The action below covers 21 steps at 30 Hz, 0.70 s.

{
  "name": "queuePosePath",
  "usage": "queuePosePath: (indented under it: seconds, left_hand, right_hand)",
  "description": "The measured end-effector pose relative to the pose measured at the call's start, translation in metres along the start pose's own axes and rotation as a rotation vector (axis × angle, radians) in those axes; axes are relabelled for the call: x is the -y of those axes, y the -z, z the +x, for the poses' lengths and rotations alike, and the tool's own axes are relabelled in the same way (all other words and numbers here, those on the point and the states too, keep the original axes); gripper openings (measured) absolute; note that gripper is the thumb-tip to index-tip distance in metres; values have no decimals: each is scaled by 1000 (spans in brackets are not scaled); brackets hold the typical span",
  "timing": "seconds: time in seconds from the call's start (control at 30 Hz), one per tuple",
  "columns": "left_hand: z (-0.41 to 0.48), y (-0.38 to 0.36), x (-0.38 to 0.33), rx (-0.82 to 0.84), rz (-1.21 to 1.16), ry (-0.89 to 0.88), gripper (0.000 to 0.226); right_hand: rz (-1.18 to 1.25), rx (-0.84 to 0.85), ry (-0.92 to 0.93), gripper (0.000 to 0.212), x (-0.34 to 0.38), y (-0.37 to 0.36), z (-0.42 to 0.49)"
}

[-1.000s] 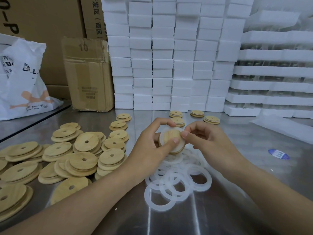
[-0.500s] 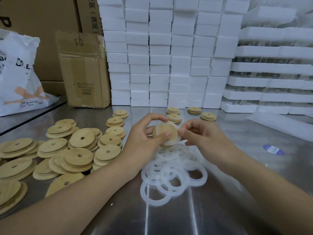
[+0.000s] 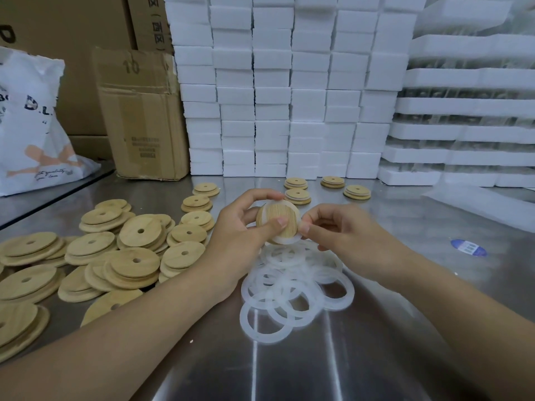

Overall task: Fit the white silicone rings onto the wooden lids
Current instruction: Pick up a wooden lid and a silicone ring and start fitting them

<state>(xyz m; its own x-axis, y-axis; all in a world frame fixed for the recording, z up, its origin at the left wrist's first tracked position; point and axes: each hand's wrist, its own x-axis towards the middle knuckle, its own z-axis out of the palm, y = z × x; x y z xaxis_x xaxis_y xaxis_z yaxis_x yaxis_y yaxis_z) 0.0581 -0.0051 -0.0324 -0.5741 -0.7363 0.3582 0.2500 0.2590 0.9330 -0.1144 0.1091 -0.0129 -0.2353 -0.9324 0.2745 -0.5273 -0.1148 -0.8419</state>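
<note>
My left hand (image 3: 240,235) grips a round wooden lid (image 3: 275,219) above the table, thumb pressed on its face. A white silicone ring (image 3: 289,240) sits around the lid's edge. My right hand (image 3: 341,235) pinches that ring at the lid's right rim. Under both hands lies a heap of loose white silicone rings (image 3: 292,290). A big pile of bare wooden lids (image 3: 115,256) with centre holes covers the table's left side. Several lids with rings (image 3: 298,196) sit further back near the foam blocks.
The steel table (image 3: 376,357) carries stacked white foam blocks (image 3: 283,91) along the back and foam trays (image 3: 469,117) at the right. A cardboard box (image 3: 142,117) and a white printed bag (image 3: 31,125) stand at the back left. A blue sticker (image 3: 468,247) lies right.
The view has shifted slightly. My hands have kept the lid between them, and my right fingers have worked along the ring at its right edge.
</note>
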Motion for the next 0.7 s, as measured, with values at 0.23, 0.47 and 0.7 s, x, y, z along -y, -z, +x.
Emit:
queuePosePath:
  seconds: [0.23,0.47,0.7]
  left_hand:
    - [1,1,-1,7,5,31,30]
    - [3,2,0,8,-20,53,29]
    - [3,1,-1,7,-35,70,29]
  right_hand:
    - [-23,-86,19,18,2,-5,0]
    - [-20,-74,-5,25,8,1,-2]
    - [-43,-112,-8,18,11,4,-2]
